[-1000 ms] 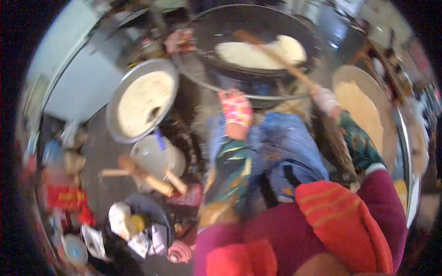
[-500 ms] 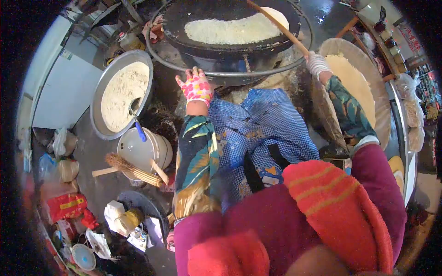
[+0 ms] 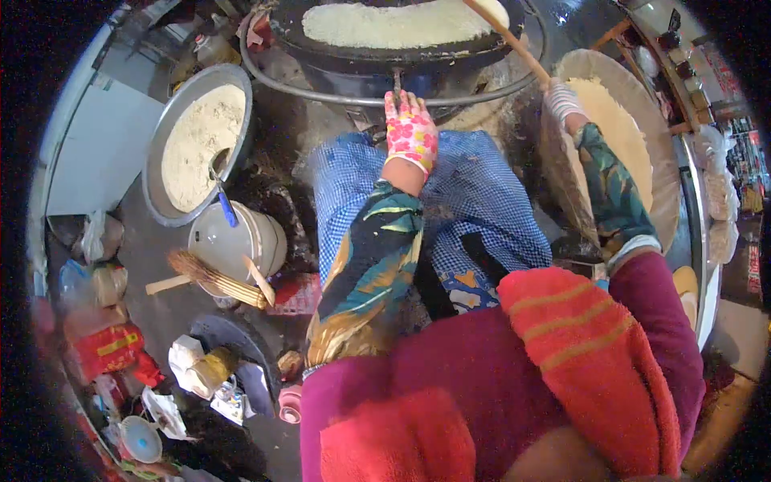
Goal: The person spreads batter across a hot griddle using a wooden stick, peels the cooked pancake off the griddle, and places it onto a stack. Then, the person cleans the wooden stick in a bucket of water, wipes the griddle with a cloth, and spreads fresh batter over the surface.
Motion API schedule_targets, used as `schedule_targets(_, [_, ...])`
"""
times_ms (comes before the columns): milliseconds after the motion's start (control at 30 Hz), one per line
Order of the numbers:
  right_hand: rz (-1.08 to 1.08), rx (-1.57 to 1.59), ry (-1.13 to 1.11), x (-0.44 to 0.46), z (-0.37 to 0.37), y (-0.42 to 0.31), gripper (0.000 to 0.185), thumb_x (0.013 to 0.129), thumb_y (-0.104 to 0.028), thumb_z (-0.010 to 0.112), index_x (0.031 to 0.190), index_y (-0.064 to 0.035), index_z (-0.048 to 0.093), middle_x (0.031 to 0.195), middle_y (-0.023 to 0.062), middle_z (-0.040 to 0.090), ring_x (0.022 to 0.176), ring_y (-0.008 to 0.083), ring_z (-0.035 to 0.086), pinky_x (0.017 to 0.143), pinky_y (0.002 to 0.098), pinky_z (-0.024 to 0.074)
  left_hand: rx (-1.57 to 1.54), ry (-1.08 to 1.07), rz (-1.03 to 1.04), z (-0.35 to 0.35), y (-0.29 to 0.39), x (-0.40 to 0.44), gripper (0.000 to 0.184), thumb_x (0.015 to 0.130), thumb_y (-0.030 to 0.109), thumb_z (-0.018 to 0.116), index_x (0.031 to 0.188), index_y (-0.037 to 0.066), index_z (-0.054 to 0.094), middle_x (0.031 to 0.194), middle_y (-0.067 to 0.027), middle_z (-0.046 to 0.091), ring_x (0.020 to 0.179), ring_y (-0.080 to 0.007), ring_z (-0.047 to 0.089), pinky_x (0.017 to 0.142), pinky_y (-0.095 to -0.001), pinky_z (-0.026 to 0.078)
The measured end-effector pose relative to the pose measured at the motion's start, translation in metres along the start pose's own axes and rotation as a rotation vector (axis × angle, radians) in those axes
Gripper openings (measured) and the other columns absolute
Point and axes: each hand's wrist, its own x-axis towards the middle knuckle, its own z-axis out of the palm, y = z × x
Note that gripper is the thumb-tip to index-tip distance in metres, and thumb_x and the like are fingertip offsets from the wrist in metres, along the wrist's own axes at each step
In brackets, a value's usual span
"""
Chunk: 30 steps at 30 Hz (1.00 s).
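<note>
My right hand (image 3: 564,103), in a striped glove, is closed round a long wooden stick (image 3: 518,50) that slants up over the griddle. A pale strip of batter (image 3: 393,26) lies across the dark round griddle (image 3: 361,55). My left hand (image 3: 411,132), in a pink-and-white patterned glove, is at the near side of the metal ring (image 3: 309,93) round the griddle. Its fingers stretch forward just below a short metal handle (image 3: 397,80) at the griddle's front; whether they touch it I cannot tell.
At the right stands a wide lined basin of tan batter (image 3: 614,120). On the left are a metal basin (image 3: 152,173) of pale flour with a blue-handled scoop (image 3: 227,209), and a white bucket (image 3: 269,241) with a straw brush (image 3: 217,281) across it. A red package (image 3: 108,349) lies lower left.
My left hand has moved right along the ring to near the short handle. My right hand still holds the stick. The view has shifted a little, with the griddle now higher in it.
</note>
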Motion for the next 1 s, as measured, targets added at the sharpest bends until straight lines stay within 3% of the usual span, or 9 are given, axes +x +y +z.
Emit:
schedule_targets(233, [-0.174,0.155,0.061,0.036,0.087,0.056,0.033,0.091,-0.032,0.044,0.109,-0.0056,0.050,0.078,0.0212,0.060,0.077,0.0388,0.058,0.067,0.0450,0.0474,-0.159,0.050,-0.089,-0.005,-0.012,-0.003,0.043,0.083,0.015,0.039,0.120,-0.004,0.050,0.130,-0.0220,0.045,0.129,-0.0321,0.033,0.107,-0.0554,0.013])
schedule_targets(300, [-0.121,0.090,0.068,0.021,0.037,0.054,0.032,0.091,-0.031,0.043,0.107,-0.0052,0.051,0.078,0.0205,0.059,0.077,0.0373,0.058,0.067,0.0436,0.0469,-0.286,0.078,-0.118,0.007,-0.009,0.006,0.022,0.081,0.014,0.043,0.089,0.006,0.062,0.095,-0.0174,0.057,0.097,-0.0312,0.052,0.097,-0.0537,0.029])
schedule_targets(367, [-0.183,0.092,0.130,0.028,0.039,0.074,0.030,0.091,-0.030,0.043,0.106,-0.0047,0.051,0.078,0.0197,0.058,0.078,0.0358,0.057,0.068,0.0423,0.0463,0.230,0.225,-0.231,0.022,-0.001,0.002,0.017,0.081,0.021,0.047,0.080,0.012,0.062,0.081,-0.0139,0.056,0.089,-0.0275,0.053,0.092,-0.0544,0.034])
schedule_targets(533, [-0.313,0.125,0.257,0.063,0.072,0.132,0.028,0.093,-0.027,0.042,0.101,-0.0035,0.053,0.079,0.0178,0.057,0.078,0.0321,0.055,0.069,0.0391,0.0449,-0.094,0.135,-0.266,0.016,-0.013,0.012,0.038,0.084,0.020,0.041,0.111,0.001,0.059,0.126,-0.0210,0.048,0.126,-0.0351,0.036,0.105,-0.0643,0.005])
schedule_targets(667, [-0.412,0.224,0.357,0.084,0.087,0.163,0.026,0.093,-0.025,0.041,0.098,-0.0026,0.054,0.079,0.0163,0.055,0.078,0.0291,0.054,0.070,0.0364,0.0438,-0.054,0.236,-0.314,0.012,-0.035,0.007,0.037,0.084,0.020,0.040,0.108,0.001,0.060,0.119,-0.0205,0.053,0.124,-0.0329,0.038,0.105,-0.0634,0.003])
schedule_targets(733, [-0.487,0.312,0.402,0.090,0.090,0.134,0.026,0.094,-0.024,0.041,0.096,-0.0021,0.055,0.079,0.0155,0.055,0.078,0.0276,0.053,0.070,0.0351,0.0432,-0.023,0.096,-0.255,-0.019,-0.054,-0.008,0.033,0.087,0.023,0.042,0.106,0.002,0.060,0.102,-0.0140,0.060,0.105,-0.0250,0.053,0.097,-0.0569,0.033])
schedule_targets(900, [-0.121,0.149,0.141,0.043,0.042,0.087,0.027,0.090,-0.027,0.045,0.081,-0.0053,0.060,0.066,0.0077,0.057,0.062,0.0177,0.055,0.055,0.0316,0.0456,-0.151,-0.012,-0.270,-0.039,-0.082,-0.014,0.035,0.076,0.050,0.061,0.082,0.015,0.064,0.069,-0.0079,0.055,0.071,-0.0237,0.055,0.067,-0.0395,0.046])
schedule_targets(967, [0.062,-0.217,0.246,-0.012,0.007,0.032,0.030,0.088,-0.028,0.046,0.081,-0.0021,0.058,0.066,0.0131,0.058,0.063,0.0245,0.058,0.057,0.0368,0.0482,-0.668,0.034,-0.387,-0.083,-0.076,-0.023,0.039,0.081,0.034,0.056,0.105,0.004,0.057,0.109,-0.0204,0.053,0.108,-0.0328,0.047,0.095,-0.0433,0.035])
schedule_targets(1000, [-0.157,0.221,0.074,0.002,0.000,0.047,0.029,0.089,-0.029,0.045,0.084,-0.0030,0.056,0.074,0.0178,0.062,0.071,0.0318,0.061,0.063,0.0408,0.0494,-0.918,0.015,-0.448,-0.095,-0.067,-0.017,0.044,0.082,0.030,0.055,0.115,0.001,0.053,0.122,-0.0215,0.048,0.117,-0.0320,0.043,0.099,-0.0410,0.033])
